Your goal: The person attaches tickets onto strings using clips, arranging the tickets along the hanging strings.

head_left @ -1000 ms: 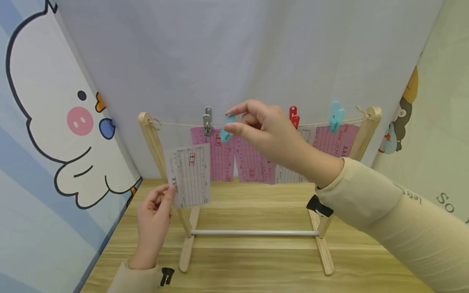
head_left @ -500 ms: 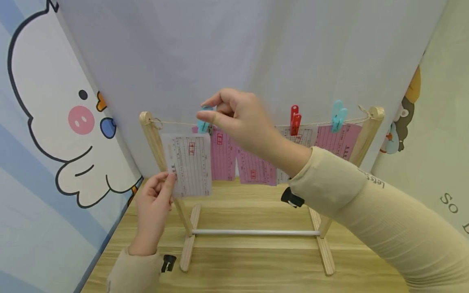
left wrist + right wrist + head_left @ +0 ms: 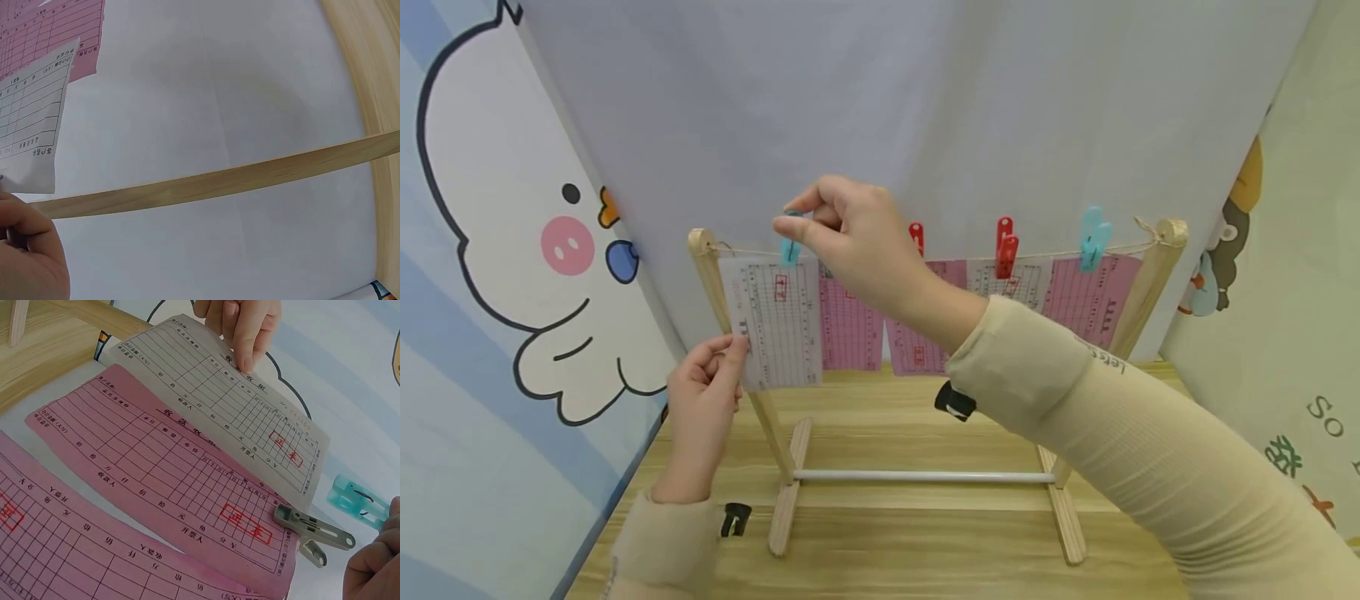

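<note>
My left hand (image 3: 703, 408) pinches the left edge of a white printed receipt slip (image 3: 778, 333) with a red stamp. The slip stands upright by the left end of the string (image 3: 748, 250). Between thumb and forefinger my right hand (image 3: 857, 242) holds a light blue clothespin (image 3: 790, 252) at the slip's top edge. In the right wrist view a small gap shows between that clothespin (image 3: 356, 500) and the slip (image 3: 250, 394). Partly behind the white slip hangs a pink slip (image 3: 852, 333), with a grey clothespin (image 3: 312, 528) on its top edge.
Red clothespins (image 3: 1006, 250) and another light blue clothespin (image 3: 1093, 242) sit further right along the string, above more pink and white slips. Wooden posts (image 3: 1150, 283) hold the string's ends. A white crossbar (image 3: 925, 476) joins the feet on the wooden table (image 3: 925, 550).
My right hand has moved left with the blue clothespin, from the middle of the string to above the white slip. My left hand has raised the slip towards the string.
</note>
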`<state>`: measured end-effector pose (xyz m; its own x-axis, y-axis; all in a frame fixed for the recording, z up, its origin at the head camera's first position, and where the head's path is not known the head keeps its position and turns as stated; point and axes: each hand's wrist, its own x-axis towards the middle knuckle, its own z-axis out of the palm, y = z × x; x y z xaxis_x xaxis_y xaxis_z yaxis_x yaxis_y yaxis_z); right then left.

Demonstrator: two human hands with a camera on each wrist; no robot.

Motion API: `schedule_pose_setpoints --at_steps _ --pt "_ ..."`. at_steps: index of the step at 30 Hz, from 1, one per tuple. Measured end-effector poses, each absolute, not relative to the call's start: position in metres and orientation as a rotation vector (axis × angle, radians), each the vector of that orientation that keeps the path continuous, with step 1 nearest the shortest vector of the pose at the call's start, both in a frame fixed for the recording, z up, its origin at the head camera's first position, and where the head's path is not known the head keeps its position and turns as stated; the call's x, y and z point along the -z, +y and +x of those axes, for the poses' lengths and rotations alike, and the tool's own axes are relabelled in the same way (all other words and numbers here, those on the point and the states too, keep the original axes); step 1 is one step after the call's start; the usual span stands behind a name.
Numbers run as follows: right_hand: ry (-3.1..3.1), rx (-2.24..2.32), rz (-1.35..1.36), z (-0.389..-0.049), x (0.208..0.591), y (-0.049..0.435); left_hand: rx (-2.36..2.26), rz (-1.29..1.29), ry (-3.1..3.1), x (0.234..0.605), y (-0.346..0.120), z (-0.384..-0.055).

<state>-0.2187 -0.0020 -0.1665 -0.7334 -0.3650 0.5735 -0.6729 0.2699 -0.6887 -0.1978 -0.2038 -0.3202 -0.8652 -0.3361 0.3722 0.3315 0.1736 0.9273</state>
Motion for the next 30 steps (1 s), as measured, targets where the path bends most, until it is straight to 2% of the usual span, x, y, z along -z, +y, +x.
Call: schedule_pose_setpoints --at_steps 30 --pt "-2.503 -1.203 0.832 -0.228 0.175 -0.039 1.789 0.120 -2.007 0.313 -0.206 -0.203"
